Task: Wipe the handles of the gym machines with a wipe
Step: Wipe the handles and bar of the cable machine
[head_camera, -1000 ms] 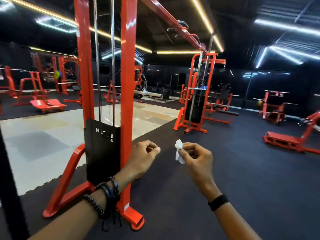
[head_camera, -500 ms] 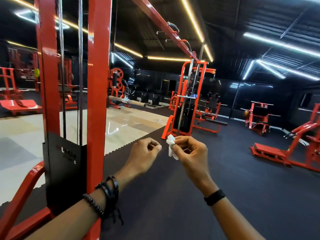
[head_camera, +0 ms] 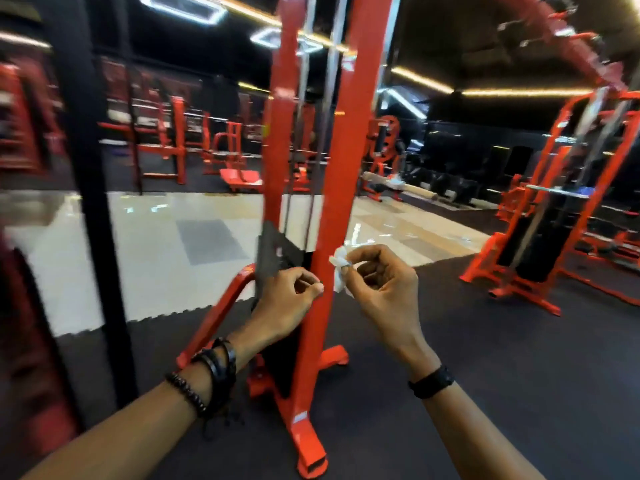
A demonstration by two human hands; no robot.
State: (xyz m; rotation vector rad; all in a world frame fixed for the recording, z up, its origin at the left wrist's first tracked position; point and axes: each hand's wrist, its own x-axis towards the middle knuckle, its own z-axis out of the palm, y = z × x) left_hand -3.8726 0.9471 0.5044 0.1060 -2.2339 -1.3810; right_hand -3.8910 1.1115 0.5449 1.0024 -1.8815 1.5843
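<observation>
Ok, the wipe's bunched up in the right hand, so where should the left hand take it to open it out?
Probably the loose tail of the wipe hanging below the right hand, pinched from the left side. The upper wad is held by the right fingertips; only that lower end is free, and the left hand, curled and empty, is beside it.

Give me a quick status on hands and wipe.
Right hand pinches white wipe. Left hand curled, empty. No handle touched; red machine upright ahead.

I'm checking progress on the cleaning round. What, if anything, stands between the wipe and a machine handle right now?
No handle shows plainly in this view, so the path cannot be judged. The right hand pinches the wipe in the air beside the red upright of the nearest machine frame. The left hand holds nothing. The frame is blurred.
</observation>
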